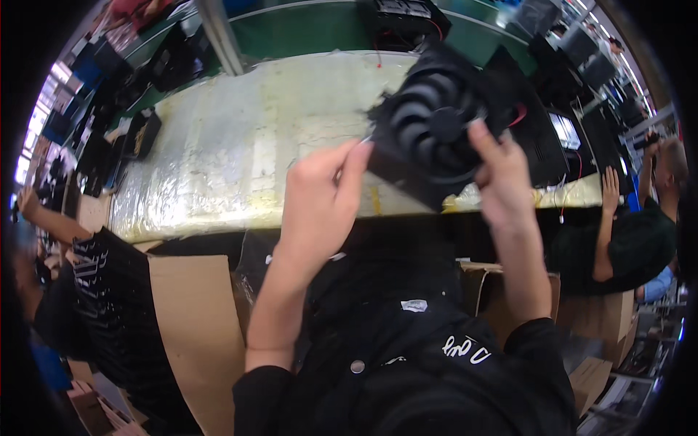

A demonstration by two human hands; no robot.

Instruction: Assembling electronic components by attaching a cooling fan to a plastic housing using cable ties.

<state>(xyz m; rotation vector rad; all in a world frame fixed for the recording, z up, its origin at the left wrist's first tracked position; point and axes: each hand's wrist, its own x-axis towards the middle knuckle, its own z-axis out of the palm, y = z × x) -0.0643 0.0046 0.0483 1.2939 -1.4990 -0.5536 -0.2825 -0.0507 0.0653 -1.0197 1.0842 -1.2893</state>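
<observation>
A black square-framed cooling fan [436, 127] with curved blades and a round hub is held up in front of me, tilted, above the near side of the table. Its left edge is pinched between the thumb and fingers of my left hand [323, 189]. My right hand [503, 171] grips its right side, the thumb lying across the front and the other fingers partly hidden behind. Slight blur softens the frame's outline.
Clear film covers the pale worktable [233, 138]. Black housings [542, 138] with wires lie at the right, beside a co-worker's hand [610, 190]. A black bin [142, 133] stands far left. Cardboard boxes [193, 312] flank me below the table edge; another black unit [403, 22] sits beyond it.
</observation>
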